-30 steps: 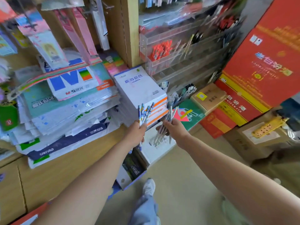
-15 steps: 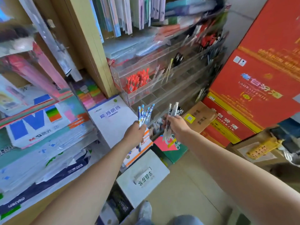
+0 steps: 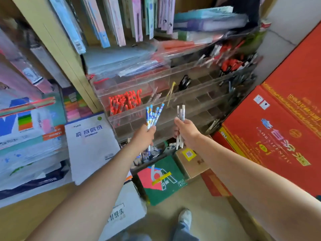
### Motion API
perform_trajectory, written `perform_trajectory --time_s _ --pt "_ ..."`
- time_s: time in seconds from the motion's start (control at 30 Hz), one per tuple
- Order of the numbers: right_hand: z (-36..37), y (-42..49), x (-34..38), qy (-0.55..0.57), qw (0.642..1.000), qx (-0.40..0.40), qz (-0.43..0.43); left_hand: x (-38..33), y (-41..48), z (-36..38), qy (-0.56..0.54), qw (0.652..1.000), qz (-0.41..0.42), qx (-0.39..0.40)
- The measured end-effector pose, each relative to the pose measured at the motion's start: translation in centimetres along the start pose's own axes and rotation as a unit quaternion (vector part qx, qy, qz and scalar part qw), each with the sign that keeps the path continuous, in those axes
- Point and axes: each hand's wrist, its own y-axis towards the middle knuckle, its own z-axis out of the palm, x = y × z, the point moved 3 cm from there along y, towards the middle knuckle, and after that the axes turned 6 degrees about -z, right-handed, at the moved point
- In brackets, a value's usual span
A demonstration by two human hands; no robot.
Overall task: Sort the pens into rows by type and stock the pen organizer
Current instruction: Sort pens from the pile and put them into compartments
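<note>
Head view: left hand [image 3: 143, 136] grips blue pens [image 3: 153, 113], right hand [image 3: 187, 133] grips white pens [image 3: 181, 112], rising above the fingers; pen organizer [image 3: 199, 100] just beyond them. I would drop each type into its own row.

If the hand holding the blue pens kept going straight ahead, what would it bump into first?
Probably the clear pen organizer: the left hand and its blue pens point at its tiers, though depth is unclear.
</note>
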Motion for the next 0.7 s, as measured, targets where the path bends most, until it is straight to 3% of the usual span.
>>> perform_trajectory --time_s 0.3,0.7 --pt "-4.7 5.6 4.8 -0.146 0.989 -0.026 -0.02 -5.9 3.7 3.4 -0.01 1.0 0.011 -0.004" --pt "-8.7 13.5 8.0 -0.164 0.983 -0.072 -0.031 -9.9 9.4 5.2 0.024 1.0 -0.001 0.0"
